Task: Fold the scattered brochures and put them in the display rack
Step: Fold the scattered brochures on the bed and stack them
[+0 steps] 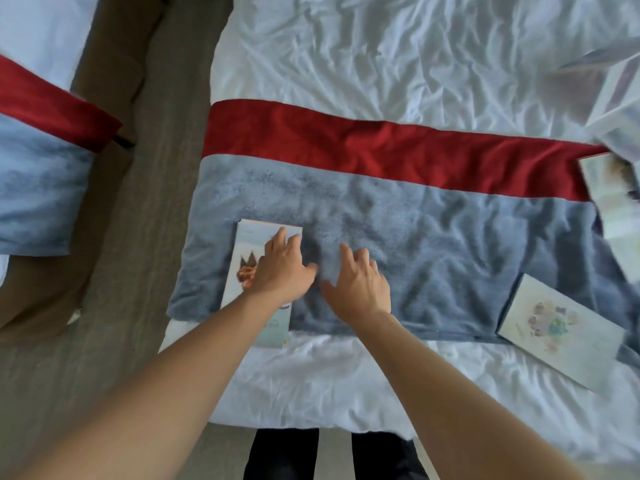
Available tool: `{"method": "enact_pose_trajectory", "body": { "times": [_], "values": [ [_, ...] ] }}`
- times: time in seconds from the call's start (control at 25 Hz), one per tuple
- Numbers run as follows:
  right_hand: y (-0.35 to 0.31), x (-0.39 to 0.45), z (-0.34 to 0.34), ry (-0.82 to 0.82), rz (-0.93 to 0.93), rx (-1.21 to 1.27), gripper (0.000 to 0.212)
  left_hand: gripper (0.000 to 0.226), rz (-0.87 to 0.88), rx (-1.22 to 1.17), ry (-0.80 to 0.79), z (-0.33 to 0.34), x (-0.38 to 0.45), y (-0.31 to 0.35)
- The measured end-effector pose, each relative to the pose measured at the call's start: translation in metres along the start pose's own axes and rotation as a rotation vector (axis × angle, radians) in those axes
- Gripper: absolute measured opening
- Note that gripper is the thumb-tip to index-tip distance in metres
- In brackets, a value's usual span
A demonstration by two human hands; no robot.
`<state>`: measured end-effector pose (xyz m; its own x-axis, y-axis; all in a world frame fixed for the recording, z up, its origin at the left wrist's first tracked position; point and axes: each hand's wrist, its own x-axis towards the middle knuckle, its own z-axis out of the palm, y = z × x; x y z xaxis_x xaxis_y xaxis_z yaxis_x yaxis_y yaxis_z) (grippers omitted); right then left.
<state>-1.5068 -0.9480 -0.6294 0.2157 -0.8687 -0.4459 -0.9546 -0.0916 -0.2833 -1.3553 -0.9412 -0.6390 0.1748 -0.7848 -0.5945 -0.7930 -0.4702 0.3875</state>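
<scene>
In the head view, a folded brochure (258,268) lies lower left of centre on a grey-blue blanket (450,244) with a red band, spread over a white bed sheet (398,50). The left hand (282,271) rests flat on it, fingers straight and slightly spread. Just beside it, the right hand (356,285) lies open on the blanket, fingers spread, holding nothing. A second brochure (557,329) sits at lower right, a third (611,192) at the right edge. A blurred clear rack (616,98) shows upper right.
</scene>
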Motion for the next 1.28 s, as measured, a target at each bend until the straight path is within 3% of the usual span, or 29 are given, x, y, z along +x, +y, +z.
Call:
{"method": "enact_pose_trajectory", "body": {
  "times": [0.24,0.52,0.68,0.92,1.08,1.28],
  "values": [
    [0.124,0.003,-0.083,0.075,0.115,0.014,0.062,0.061,0.195,0.029,-0.029,0.023,0.018,0.134],
    [0.318,-0.012,-0.146,0.108,0.235,0.018,0.053,0.061,0.353,0.133,-0.055,0.117,0.029,0.312],
    [0.402,-0.026,-0.161,0.097,0.310,0.018,0.057,0.061,0.425,0.217,-0.100,0.159,0.031,0.378],
    [0.467,-0.017,-0.182,0.143,0.415,0.034,0.064,0.060,0.459,0.263,-0.131,0.171,0.052,0.436],
    [0.491,0.001,-0.180,0.173,0.484,0.064,0.057,0.054,0.442,0.271,-0.163,0.178,0.082,0.457],
    [0.536,-0.025,-0.159,0.122,0.635,-0.004,0.055,0.048,0.491,0.417,-0.481,0.212,0.077,0.450]
  ]
}}
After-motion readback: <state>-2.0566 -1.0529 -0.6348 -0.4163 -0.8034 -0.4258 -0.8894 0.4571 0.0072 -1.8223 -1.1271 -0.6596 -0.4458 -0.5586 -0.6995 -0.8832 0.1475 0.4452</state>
